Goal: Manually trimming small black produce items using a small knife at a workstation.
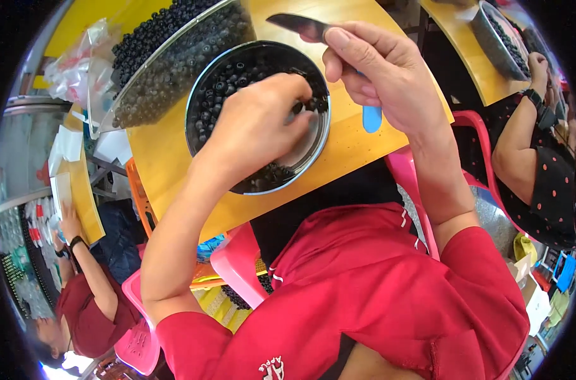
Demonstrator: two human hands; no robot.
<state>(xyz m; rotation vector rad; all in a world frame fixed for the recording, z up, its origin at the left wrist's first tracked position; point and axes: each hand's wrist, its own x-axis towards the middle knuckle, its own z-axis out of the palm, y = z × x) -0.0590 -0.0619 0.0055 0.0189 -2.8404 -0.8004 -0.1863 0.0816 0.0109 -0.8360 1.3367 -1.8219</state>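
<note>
My left hand point(256, 123) reaches into a round metal bowl point(321, 142), its thumb and forefinger closed on a small black ring-shaped part point(297, 106). Many more black parts point(228, 85) like it fill the bowl's far and left side, and a few lie near its front rim. In my right hand point(386, 73), raised at the bowl's right, is a small knife point(299, 26). Its dark blade points left over the bowl's far rim, and the blue handle point(371, 118) sticks out below my fingers.
Beyond the bowl at the left, a large clear tub point(180, 73) holds heaped black parts, with crumpled plastic bags point(79, 69) beside it. All stand on a yellow wooden table point(389, 136). Co-workers sit at other tables left and right, one beside a grey basin point(490, 38). Pink chairs point(234, 259) flank me.
</note>
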